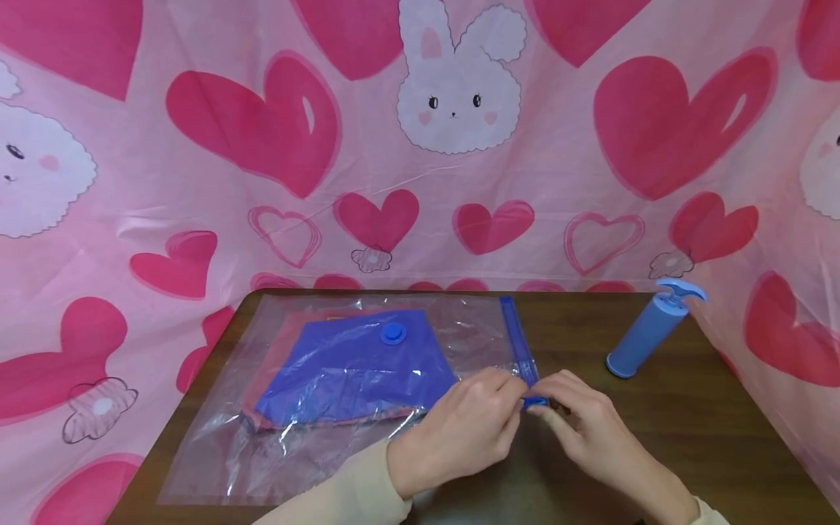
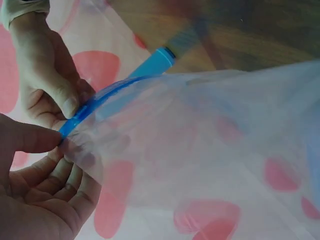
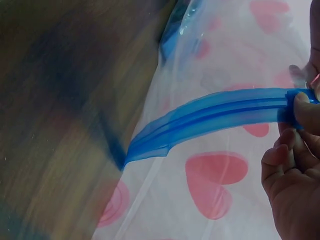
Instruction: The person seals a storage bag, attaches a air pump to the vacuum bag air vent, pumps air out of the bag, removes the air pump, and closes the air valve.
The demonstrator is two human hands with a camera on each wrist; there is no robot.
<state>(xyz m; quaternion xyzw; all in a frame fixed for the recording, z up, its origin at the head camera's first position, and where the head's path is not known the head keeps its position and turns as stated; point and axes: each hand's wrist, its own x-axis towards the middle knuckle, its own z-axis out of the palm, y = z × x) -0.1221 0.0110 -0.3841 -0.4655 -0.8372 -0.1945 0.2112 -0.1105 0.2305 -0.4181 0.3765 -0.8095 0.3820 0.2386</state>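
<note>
A see-through vacuum storage bag [image 1: 216, 467] lies across the left and middle of the table. Inside it is a folded blue and reddish cloth [image 1: 361, 372], under a round blue valve [image 1: 393, 333]. The blue zip strip [image 1: 515, 332] runs along the bag's right edge. At its near end my left hand [image 1: 462, 423] pinches the bag's corner, thumb and fingertips on the strip in the left wrist view. Close beside it, my right hand [image 1: 590, 423] pinches the strip at a small blue zip slider [image 3: 295, 105], partly hidden by the fingers.
A blue hand pump [image 1: 646, 335] with a T-shaped handle stands at the table's right, beyond my right hand. The brown wooden table [image 1: 709, 430] ends against a pink curtain [image 1: 558, 175] with hearts and rabbits, which surrounds it at the back and sides.
</note>
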